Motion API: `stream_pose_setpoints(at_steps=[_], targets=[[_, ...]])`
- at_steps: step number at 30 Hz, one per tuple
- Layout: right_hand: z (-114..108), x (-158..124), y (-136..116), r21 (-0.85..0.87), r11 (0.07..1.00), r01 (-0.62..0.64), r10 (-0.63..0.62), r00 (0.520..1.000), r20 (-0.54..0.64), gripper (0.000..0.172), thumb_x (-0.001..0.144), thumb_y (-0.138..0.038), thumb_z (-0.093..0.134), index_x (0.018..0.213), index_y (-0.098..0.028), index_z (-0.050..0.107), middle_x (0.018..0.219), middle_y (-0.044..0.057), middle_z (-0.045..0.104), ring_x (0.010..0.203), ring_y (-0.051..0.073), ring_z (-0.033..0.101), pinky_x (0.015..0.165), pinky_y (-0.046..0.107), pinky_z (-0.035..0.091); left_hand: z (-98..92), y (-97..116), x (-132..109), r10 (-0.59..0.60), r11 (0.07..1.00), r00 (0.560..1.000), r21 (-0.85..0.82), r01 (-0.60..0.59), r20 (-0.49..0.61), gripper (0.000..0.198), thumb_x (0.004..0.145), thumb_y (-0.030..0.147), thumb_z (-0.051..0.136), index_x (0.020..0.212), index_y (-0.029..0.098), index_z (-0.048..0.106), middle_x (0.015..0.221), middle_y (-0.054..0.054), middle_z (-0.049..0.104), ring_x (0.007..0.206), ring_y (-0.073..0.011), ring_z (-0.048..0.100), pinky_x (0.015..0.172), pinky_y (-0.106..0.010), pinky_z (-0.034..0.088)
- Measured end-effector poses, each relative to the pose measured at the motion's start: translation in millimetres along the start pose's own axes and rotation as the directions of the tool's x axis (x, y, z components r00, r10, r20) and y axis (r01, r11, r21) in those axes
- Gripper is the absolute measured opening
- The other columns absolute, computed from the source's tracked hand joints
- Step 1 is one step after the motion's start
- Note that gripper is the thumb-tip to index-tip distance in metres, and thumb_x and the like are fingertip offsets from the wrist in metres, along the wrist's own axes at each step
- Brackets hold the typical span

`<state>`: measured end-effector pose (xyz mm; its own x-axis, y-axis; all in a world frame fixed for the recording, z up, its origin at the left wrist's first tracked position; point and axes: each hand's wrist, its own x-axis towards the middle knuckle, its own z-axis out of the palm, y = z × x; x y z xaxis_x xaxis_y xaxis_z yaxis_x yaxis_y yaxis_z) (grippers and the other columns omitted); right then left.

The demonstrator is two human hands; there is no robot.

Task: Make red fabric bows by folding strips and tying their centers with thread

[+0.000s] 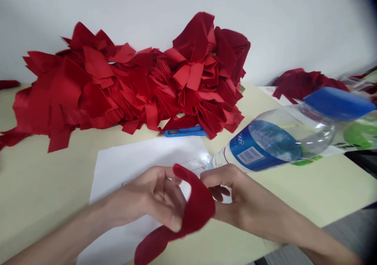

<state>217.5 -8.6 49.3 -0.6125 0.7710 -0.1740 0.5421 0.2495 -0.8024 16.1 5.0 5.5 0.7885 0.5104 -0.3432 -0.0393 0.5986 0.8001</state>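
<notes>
My left hand (156, 198) and my right hand (235, 198) both grip a curved strip of dark red cloth (198, 212), which hangs down in a loop between them, its lower end trailing towards the bottom of the view. Beneath my hands lies a sheet of white paper (129, 167). A clear plastic water bottle (279, 139) with a blue cap and blue label lies on its side, its neck just beyond my right hand's fingers.
A large heap of cut red cloth pieces (126, 84) stands against the white wall, with a blue utility knife (184, 131) at its front edge. A smaller dark red heap (306, 82) and a printed plastic bag (353, 133) lie at the right of the pale table (41, 186).
</notes>
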Motion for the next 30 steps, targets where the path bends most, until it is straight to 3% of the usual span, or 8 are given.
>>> stream_pose_setpoints(at_steps=[2, 4, 7, 11, 14, 18, 22, 30], targets=[[-2, 2, 2, -0.043, 0.999, 0.002, 0.004, 0.993, 0.120, 0.017, 0.076, -0.008, 0.054, 0.074, -0.018, 0.068, 0.064, -0.005, 0.062, 0.055, 0.006, 0.045, 0.052, 0.017, 0.034, 6.2, -6, -2, -0.031, 0.980, 0.999, 0.198, 0.036, -0.031, 0.030, 0.054, 0.009, 0.072, 0.079, 0.017, 0.057, 0.072, 0.001, 0.067, 0.068, -0.0153, 0.060, 0.066, -0.026, 0.043], [-1, 5, 2, -0.133, 0.991, -0.003, 0.027, 0.983, 0.180, 0.023, 0.073, -0.004, 0.053, 0.075, -0.020, 0.069, 0.065, -0.005, 0.064, 0.054, 0.005, 0.047, 0.053, 0.018, 0.034, 13.6, -14, -2, -0.013, 0.910, 0.989, 0.408, 0.072, -0.147, 0.030, 0.057, 0.010, 0.069, 0.080, 0.020, 0.052, 0.077, 0.002, 0.068, 0.073, -0.0166, 0.062, 0.068, -0.027, 0.043], [8, 10, -2, -0.324, 0.946, 0.007, 0.035, 0.992, 0.124, 0.021, 0.072, -0.004, 0.052, 0.066, -0.019, 0.066, 0.060, -0.005, 0.063, 0.052, 0.007, 0.049, 0.053, 0.021, 0.031, 22.2, -25, 1, 0.112, 0.808, 0.949, 0.583, 0.085, -0.293, 0.024, 0.062, 0.009, 0.059, 0.078, 0.021, 0.047, 0.070, 0.002, 0.065, 0.066, -0.0163, 0.061, 0.058, -0.026, 0.042], [28, 15, -10, -0.637, 0.771, -0.001, -0.068, 0.994, -0.085, 0.014, 0.076, -0.010, 0.055, 0.064, -0.015, 0.062, 0.064, 0.003, 0.064, 0.056, 0.014, 0.053, 0.052, 0.028, 0.028, 20.9, -25, 9, 0.299, 0.788, 0.817, 0.611, 0.081, -0.494, 0.026, 0.064, 0.007, 0.054, 0.079, 0.023, 0.040, 0.060, 0.005, 0.060, 0.057, -0.0151, 0.057, 0.054, -0.026, 0.040], [38, 13, -10, -0.700, 0.713, 0.031, -0.164, 0.979, -0.123, 0.014, 0.077, -0.007, 0.055, 0.066, -0.013, 0.061, 0.068, 0.005, 0.064, 0.062, 0.016, 0.055, 0.054, 0.029, 0.030, 11.9, -18, 13, 0.291, 0.904, 0.781, 0.426, -0.036, -0.553, 0.031, 0.063, 0.007, 0.058, 0.080, 0.024, 0.038, 0.063, 0.006, 0.062, 0.060, -0.0155, 0.058, 0.055, -0.025, 0.042], [35, 6, -3, -0.510, 0.860, -0.025, -0.139, 0.949, -0.281, 0.018, 0.083, -0.010, 0.049, 0.071, -0.015, 0.060, 0.072, 0.002, 0.062, 0.065, 0.014, 0.054, 0.059, 0.027, 0.034, -0.6, -11, 13, 0.188, 0.980, 0.813, 0.048, -0.194, -0.551, 0.030, 0.065, 0.007, 0.064, 0.077, 0.021, 0.041, 0.062, 0.005, 0.061, 0.063, -0.0127, 0.058, 0.061, -0.024, 0.041], [22, 4, 3, -0.172, 0.984, -0.050, 0.001, 0.961, -0.277, 0.013, 0.083, -0.015, 0.052, 0.075, -0.018, 0.061, 0.066, -0.003, 0.056, 0.061, 0.009, 0.050, 0.058, 0.023, 0.035, -6.7, -11, 11, 0.102, 0.948, 0.914, -0.240, -0.209, -0.393, 0.025, 0.068, 0.008, 0.068, 0.079, 0.019, 0.047, 0.071, 0.002, 0.063, 0.069, -0.0128, 0.059, 0.071, -0.026, 0.042], [6, 12, 15, 0.350, 0.934, -0.078, 0.117, 0.989, -0.094, 0.020, 0.084, -0.032, 0.058, 0.076, -0.014, 0.064, 0.059, -0.005, 0.042, 0.053, 0.006, 0.033, 0.047, 0.021, 0.025, -2.1, -12, 9, 0.109, 0.926, 0.963, -0.326, -0.189, -0.248, 0.023, 0.069, 0.006, 0.069, 0.084, 0.015, 0.054, 0.074, -0.002, 0.064, 0.069, -0.0123, 0.058, 0.065, -0.023, 0.042]])
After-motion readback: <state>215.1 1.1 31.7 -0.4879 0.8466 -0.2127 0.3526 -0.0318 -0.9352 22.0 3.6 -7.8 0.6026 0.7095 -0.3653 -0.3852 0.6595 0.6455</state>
